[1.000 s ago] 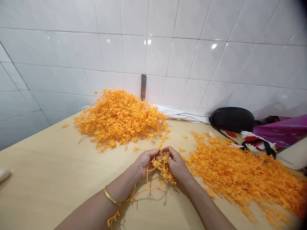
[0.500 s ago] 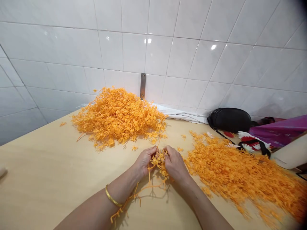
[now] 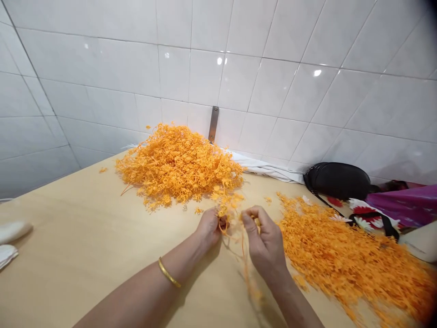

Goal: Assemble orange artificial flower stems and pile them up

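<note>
My left hand (image 3: 209, 229) pinches a small bunch of orange strands (image 3: 222, 223), and a gold bangle (image 3: 167, 272) sits on that wrist. My right hand (image 3: 264, 241) is a little to the right, its fingers closed on a strand that hangs down in a blurred length. A large tangled heap of orange flower-like strands (image 3: 179, 166) lies beyond my hands. A second spread-out mass of the same strands (image 3: 344, 257) lies just to the right of my right hand.
The pale wooden table (image 3: 68, 228) meets a white tiled wall (image 3: 239, 77) with a metal bracket (image 3: 213, 124). At the back right are a white cloth (image 3: 269, 169), a black bag (image 3: 336, 181), a floral cloth (image 3: 365, 214) and a purple cloth (image 3: 403, 202). White items (image 3: 12, 232) lie at the left.
My hands have drawn apart, with the right one moving right and the bunch between them now thinner. The view has also shifted, bringing more of the white items at the left into sight.
</note>
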`<action>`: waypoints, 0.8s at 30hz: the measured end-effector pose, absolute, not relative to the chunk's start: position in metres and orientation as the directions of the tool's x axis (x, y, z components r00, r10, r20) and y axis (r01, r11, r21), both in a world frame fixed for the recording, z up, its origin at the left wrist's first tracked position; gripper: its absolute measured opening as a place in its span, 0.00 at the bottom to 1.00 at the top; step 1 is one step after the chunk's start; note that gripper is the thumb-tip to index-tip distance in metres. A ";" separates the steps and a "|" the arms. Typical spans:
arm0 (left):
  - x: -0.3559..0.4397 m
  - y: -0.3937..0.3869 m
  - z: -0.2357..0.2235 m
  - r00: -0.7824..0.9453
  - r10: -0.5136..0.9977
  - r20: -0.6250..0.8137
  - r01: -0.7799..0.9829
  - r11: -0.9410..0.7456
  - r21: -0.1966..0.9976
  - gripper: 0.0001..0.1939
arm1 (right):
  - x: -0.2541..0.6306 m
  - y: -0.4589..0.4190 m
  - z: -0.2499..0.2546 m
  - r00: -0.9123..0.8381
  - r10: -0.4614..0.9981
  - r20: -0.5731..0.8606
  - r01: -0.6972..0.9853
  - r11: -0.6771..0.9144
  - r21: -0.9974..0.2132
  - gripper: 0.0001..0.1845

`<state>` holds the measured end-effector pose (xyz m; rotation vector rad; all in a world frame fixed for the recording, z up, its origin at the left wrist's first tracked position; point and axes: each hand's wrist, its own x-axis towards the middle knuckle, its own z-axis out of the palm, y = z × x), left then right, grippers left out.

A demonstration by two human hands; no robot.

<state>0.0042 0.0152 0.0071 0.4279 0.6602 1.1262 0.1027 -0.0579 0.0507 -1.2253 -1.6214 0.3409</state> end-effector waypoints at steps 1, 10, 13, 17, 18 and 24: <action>0.005 0.013 0.008 0.248 0.937 -0.247 -0.672 0.351 0.652 0.08 | 0.107 -0.055 0.049 0.142 0.849 0.509 0.475 0.393 -0.787 0.08; -0.005 0.007 0.005 -0.025 1.000 0.009 -0.330 -0.017 0.944 0.09 | 0.134 -0.023 0.027 0.235 0.969 0.075 -0.189 0.121 -0.975 0.18; -0.013 0.004 0.007 -0.028 0.983 0.181 -0.114 -0.183 0.976 0.12 | 0.123 -0.028 0.029 0.165 0.981 0.098 -0.155 0.124 -0.980 0.19; -0.018 -0.009 0.011 0.060 0.940 0.335 0.043 -0.338 0.940 0.12 | 0.115 -0.030 0.027 0.129 0.984 0.122 -0.045 0.129 -0.991 0.17; -0.019 -0.013 0.012 0.100 0.930 0.353 0.056 -0.360 0.931 0.11 | 0.116 -0.030 0.025 0.132 0.979 0.153 -0.031 0.158 -0.987 0.16; -0.026 -0.016 0.036 0.071 0.900 0.430 -0.010 -0.431 0.902 0.02 | 0.128 -0.027 0.025 0.090 0.968 0.233 0.094 0.224 -0.970 0.07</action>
